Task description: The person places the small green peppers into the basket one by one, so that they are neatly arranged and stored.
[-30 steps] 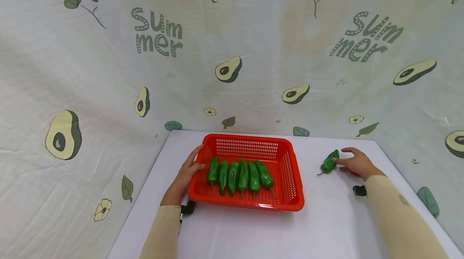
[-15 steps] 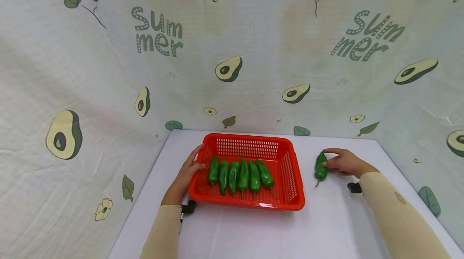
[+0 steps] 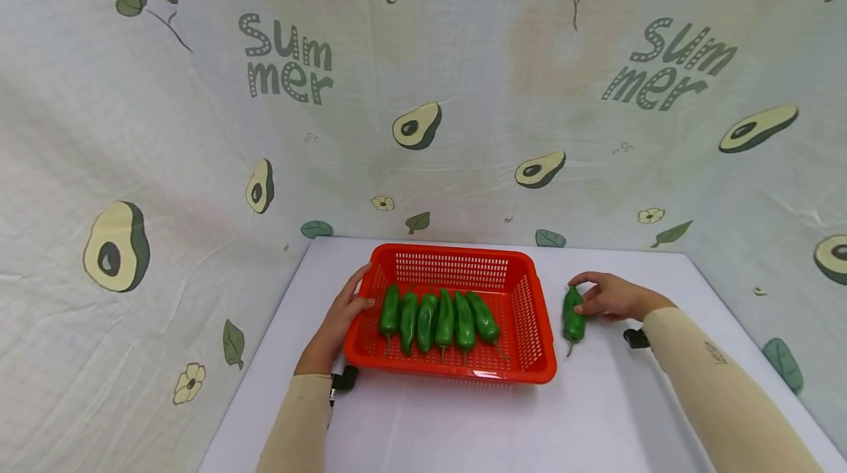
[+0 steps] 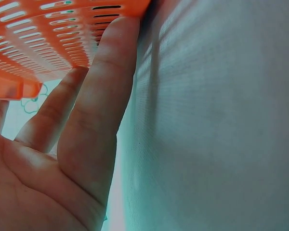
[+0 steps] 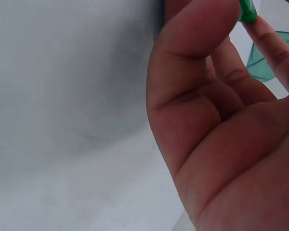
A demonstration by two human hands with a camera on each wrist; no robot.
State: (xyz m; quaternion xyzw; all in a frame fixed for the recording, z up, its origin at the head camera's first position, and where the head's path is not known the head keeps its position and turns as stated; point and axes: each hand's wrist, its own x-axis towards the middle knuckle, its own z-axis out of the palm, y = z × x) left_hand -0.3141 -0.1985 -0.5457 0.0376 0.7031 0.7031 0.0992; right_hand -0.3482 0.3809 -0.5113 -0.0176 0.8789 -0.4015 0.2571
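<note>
Toward the table's right side, my right hand (image 3: 612, 295) holds a green pepper (image 3: 573, 320) between thumb and fingers, its stem pointing toward me. Whether the pepper touches the table I cannot tell. In the right wrist view, curled fingers (image 5: 192, 43) hide most of it, and only a small green piece shows at the top. A red plastic basket (image 3: 450, 377) with slotted walls stands left of it. My left hand (image 3: 339, 322) rests against the basket's left side, thumb at the rim. Straight fingers (image 4: 98, 101) touch its outer wall in the left wrist view.
Inside the basket, several green peppers (image 3: 445, 320) lie side by side in a row, stems mostly toward me. White cloth covers the table (image 3: 450, 429). A printed fabric backdrop (image 3: 463, 90) rises behind and along both sides.
My right hand has moved left with the pepper, closer to the basket. The pepper has turned from slanting to nearly lengthwise. My left hand and the basket have stayed in place.
</note>
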